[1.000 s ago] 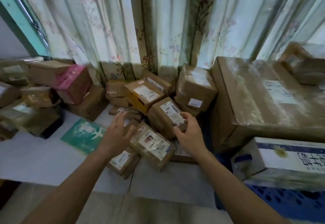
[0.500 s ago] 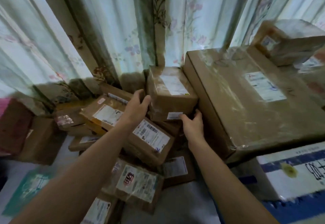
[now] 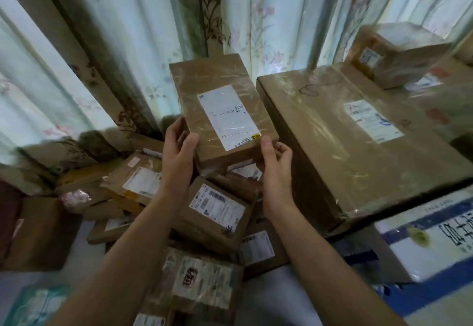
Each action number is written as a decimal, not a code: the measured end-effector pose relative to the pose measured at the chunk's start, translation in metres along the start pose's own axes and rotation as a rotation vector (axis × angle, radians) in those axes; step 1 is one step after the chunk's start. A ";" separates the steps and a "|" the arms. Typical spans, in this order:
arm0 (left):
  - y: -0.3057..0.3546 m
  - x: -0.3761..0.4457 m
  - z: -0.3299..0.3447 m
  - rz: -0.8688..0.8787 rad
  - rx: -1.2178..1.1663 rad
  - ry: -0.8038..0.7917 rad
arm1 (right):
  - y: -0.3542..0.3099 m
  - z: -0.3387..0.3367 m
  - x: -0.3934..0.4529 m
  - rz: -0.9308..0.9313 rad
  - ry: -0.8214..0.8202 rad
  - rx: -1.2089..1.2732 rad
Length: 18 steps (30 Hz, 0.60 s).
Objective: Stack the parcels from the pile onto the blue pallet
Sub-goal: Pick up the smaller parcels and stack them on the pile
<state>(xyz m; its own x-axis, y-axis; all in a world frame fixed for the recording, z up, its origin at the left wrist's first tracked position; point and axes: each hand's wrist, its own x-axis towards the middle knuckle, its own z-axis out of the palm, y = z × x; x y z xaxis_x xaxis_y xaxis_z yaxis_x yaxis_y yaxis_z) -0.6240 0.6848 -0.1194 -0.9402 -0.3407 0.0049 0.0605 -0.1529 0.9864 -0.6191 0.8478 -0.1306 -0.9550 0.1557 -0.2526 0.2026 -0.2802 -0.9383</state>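
Held parcel (image 3: pixel 220 110): up in the air above the pile (image 3: pixel 204 213), clear of the boxes under it, just left of the large carton (image 3: pixel 358 146).
Left hand (image 3: pixel 178 151): clamped on the parcel's near-left corner; thumb lies on the top face, the other fingers curl out of sight beneath.
Right hand (image 3: pixel 276 164): clamped on the near-right corner; thumb tip on the top edge, fingers curled under the near end.
Long axis: runs near to far, leaning slightly left at the far end; I hold only the near short end, so most of its length reaches away from my fingers.
Key relation: the blue pallet (image 3: pixel 435 297) shows only as a blue strip at the near right, low under the white and blue box (image 3: pixel 435 236). The stack lies to the right of my grip; my right hand is nearer to it.
Judgement: next move calls for a swing rightward.
Look: flat brown cardboard, glossy with clear tape, one long white label on top, yellow mark at its near corner. Print too blurred to read.
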 end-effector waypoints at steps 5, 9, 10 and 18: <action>0.039 -0.060 -0.010 0.227 0.063 -0.048 | -0.037 0.001 -0.061 -0.235 -0.085 -0.020; 0.056 -0.086 -0.003 0.270 -0.034 -0.099 | -0.059 -0.020 -0.100 -0.388 -0.047 0.021; 0.060 -0.088 -0.001 0.256 -0.092 -0.106 | -0.065 -0.030 -0.107 -0.420 -0.036 0.045; 0.086 -0.099 0.051 0.256 -0.024 -0.409 | -0.098 -0.109 -0.138 -0.534 0.133 0.102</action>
<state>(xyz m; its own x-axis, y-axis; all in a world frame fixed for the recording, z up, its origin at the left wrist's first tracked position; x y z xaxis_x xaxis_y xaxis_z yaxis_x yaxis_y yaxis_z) -0.5429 0.7525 -0.0269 -0.9484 0.0214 0.3164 0.3108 -0.1348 0.9409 -0.4832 0.9572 -0.0296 -0.8821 0.4176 0.2181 -0.3305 -0.2186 -0.9181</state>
